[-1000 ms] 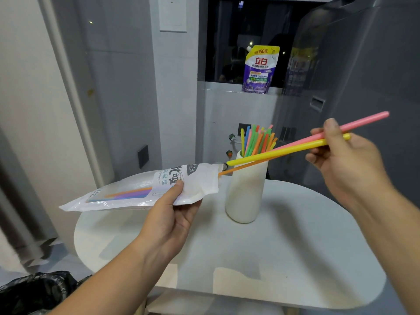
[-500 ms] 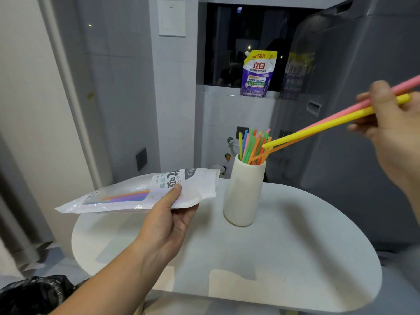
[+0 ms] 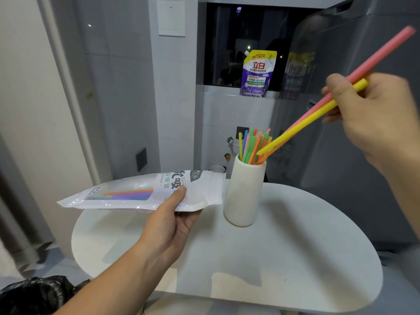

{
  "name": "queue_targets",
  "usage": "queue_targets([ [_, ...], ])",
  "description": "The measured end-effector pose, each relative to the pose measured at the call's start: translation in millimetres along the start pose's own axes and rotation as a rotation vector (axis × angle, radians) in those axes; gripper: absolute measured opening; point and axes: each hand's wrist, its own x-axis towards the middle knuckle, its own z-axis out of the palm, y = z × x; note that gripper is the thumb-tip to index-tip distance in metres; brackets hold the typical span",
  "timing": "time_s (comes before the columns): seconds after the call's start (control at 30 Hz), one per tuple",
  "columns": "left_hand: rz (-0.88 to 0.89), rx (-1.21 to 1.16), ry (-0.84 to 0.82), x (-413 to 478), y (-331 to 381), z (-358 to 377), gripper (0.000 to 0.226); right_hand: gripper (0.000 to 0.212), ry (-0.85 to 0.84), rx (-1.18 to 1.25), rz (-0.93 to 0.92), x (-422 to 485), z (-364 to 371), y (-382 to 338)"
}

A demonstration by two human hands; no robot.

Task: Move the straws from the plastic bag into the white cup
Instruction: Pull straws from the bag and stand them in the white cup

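Those straws pinched high up in the right hand look light and bendy, tips just above the white cup, while the left hand grips the plastic bag beside it.

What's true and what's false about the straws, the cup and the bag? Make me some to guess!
1. The right hand pinches a long pink straw and a long yellow straw. True.
2. A bunch of coloured straws stands in the tall white ribbed cup. True.
3. That cup lies on its side. False: it stands upright on the round white table.
4. The left hand holds the white plastic bag. True.
5. That bag is empty. False: purple and orange straws show through its clear window.
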Motion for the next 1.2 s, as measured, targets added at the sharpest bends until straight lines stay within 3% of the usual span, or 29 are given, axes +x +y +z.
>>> queue_targets([
  [0.27,-0.008,-0.014,-0.006,-0.8,-0.5,0.8,0.032,0.040,-0.073,-0.093,0.031,1.9,22.0,-3.7],
  [0.63,0.004,-0.001,-0.008,-0.5,-0.8,-0.2,0.034,0.027,-0.117,-0.175,-0.011,-6.4,42.7,-9.6],
  [1.2,-0.002,0.006,-0.008,0.4,-1.7,-1.4,0.033,0.033,-0.130,-0.202,0.026,13.9,39.7,-7.7],
])
